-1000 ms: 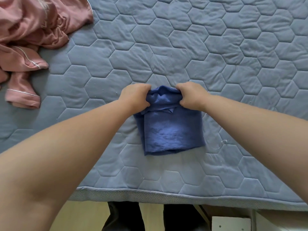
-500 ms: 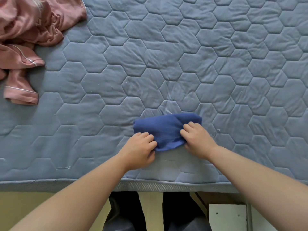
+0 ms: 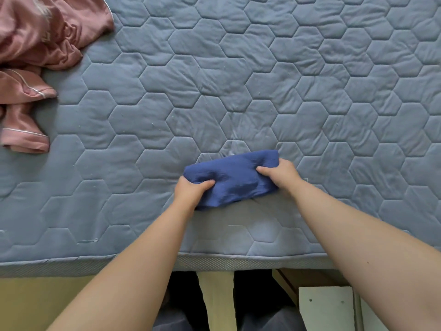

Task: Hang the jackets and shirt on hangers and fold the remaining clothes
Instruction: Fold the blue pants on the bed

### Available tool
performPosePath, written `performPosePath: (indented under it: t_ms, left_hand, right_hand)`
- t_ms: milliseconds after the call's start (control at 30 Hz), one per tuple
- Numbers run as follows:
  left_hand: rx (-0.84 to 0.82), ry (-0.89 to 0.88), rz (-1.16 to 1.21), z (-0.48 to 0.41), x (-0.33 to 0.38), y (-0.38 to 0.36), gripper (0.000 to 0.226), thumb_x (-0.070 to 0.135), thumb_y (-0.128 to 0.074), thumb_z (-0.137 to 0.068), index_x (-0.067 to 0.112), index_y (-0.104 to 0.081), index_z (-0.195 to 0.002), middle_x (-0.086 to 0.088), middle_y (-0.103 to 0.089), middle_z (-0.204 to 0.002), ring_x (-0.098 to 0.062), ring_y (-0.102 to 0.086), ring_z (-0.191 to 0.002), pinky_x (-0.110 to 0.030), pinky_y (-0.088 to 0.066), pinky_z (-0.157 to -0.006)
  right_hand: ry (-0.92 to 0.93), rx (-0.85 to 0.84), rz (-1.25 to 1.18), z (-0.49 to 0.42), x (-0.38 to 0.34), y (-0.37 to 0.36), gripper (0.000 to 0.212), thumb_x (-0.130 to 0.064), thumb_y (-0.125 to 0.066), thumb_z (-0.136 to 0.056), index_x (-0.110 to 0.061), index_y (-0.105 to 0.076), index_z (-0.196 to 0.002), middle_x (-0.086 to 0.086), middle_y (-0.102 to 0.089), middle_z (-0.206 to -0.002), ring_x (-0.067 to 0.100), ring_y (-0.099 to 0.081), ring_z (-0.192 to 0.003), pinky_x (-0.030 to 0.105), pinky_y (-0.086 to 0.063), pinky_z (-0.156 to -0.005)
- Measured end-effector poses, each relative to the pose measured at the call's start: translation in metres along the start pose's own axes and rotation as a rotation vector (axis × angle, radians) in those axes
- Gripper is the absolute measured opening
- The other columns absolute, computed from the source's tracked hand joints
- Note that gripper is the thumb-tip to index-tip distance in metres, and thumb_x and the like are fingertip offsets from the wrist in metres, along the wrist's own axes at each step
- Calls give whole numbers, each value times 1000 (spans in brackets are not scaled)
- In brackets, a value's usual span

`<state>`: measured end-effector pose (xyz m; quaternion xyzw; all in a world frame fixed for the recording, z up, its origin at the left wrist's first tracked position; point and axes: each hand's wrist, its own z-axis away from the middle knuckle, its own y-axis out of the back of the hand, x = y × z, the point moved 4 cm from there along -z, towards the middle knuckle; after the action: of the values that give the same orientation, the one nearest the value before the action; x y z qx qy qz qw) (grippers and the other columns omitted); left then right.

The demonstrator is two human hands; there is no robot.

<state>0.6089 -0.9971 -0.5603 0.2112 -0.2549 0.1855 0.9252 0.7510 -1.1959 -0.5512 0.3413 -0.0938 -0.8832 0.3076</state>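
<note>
Head camera looks down on a folded blue garment (image 3: 232, 179), which lies as a small thick bundle on the quilted bed (image 3: 214, 91), near its front edge and well apart from the pink clothes (image 3: 35, 44) crumpled at the far left. The left hand (image 3: 189, 192) grips the left end of the bundle and the right hand (image 3: 282, 173) grips the right end. The fingers (image 3: 262, 168) of both hands are clamped on the cloth, thumbs on top and the others curled under it (how far they reach below I cannot tell). The step in hand seems to be finishing this last fold and settling the bundle. To do it well, I think both hands should hold with equal force, so that the inner layers do not slide, then lay the bundle flat and press out the puffy middle before letting go. The lower edge looks uneven, so a careless release could let the fold open again. The pink clothes seem not yet folded.
</note>
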Motion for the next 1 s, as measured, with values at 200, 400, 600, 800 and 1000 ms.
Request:
performPosePath:
  t_ms: [200, 400, 600, 800, 1000]
  left_hand:
    - [-325, 183, 180, 22, 25, 4, 30, 16, -71, -82, 7, -64, -110, -9, -72, -86, -24, -68, -76, -30, -53, -60]
    - [-507, -46, 51, 82, 126, 2, 3, 12, -62, -88, 11, -63, -91, -7, -69, -72, -18, -65, -60, -28, -47, -55]
    - [-635, -375, -189, 179, 255, -3, 14, 8, -64, -88, 1, -62, -100, -12, -68, -84, -23, -64, -77, -31, -51, -67]
    - [-795, -806, -585, 326, 347, 2, 18, 27, -72, -81, 19, -60, -92, -6, -66, -88, -23, -65, -86, -34, -54, -73]
    - [-865, -1241, -963, 474, 346, -26, 25, 30, -64, -87, 8, -63, -99, -5, -61, -79, -12, -55, -69, -24, -41, -57]
  right_hand:
    - [-191, -178, -476, 26, -11, 15, 15, -14, -54, -97, -4, -59, -107, 8, -64, -91, 18, -62, -78, 30, -53, -65]
    - [-68, 17, -611, 89, -54, 87, 13, -18, -53, -97, -6, -59, -95, 2, -67, -72, 11, -64, -60, 19, -51, -48]
    - [88, 307, -696, 204, -100, 169, 27, -26, -55, -96, 1, -60, -101, 14, -64, -91, 22, -62, -79, 31, -53, -63]
    - [277, 498, -836, 362, -110, 217, 17, -18, -60, -93, -6, -62, -105, 7, -66, -96, 18, -63, -85, 30, -53, -68]
    - [352, 677, -578, 515, -67, 229, 13, -12, -63, -89, -22, -59, -83, -2, -62, -81, 12, -58, -77, 27, -48, -67]
